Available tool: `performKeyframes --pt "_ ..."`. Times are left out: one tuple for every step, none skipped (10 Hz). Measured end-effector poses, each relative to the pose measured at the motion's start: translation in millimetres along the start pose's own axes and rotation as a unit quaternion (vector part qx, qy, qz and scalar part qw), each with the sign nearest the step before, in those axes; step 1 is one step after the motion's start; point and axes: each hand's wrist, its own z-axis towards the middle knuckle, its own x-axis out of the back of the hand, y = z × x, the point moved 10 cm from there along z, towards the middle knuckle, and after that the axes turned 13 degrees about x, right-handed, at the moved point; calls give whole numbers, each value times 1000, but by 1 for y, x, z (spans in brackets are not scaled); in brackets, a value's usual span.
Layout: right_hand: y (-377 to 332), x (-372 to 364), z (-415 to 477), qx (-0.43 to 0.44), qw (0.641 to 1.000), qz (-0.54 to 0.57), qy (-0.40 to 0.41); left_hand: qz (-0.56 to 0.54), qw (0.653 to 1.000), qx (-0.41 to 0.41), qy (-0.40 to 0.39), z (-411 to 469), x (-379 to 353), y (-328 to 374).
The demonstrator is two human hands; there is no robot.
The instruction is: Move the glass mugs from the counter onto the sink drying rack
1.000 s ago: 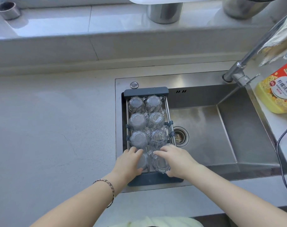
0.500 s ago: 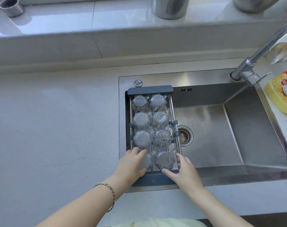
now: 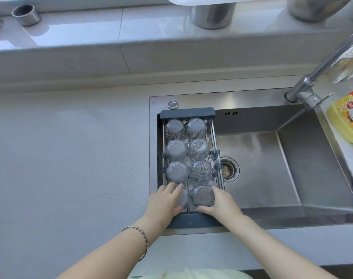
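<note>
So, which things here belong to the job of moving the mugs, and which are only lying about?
Belonging to the job:
- clear glass mugs, upside down in two rows
- dark grey sink drying rack
- left hand and right hand, each touching a nearest-row mug

Only lying about:
- yellow dish soap bottle
- steel tap
- metal cups on the ledge
- small metal ring

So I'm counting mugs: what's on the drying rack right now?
On the drying rack, eight upside-down glass mugs sit in two columns. The left hand covers most of the nearest left mug; the right hand holds the nearest right mug.
</note>
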Motion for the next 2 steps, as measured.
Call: performKeyframes --pt "-4 8 -1 3 994 -54 -94 -32 998 47 -1 -1 7 -10" --pt "-19 32 -1 22 985 -111 -128 -88 994 61 1 6 38 -13"
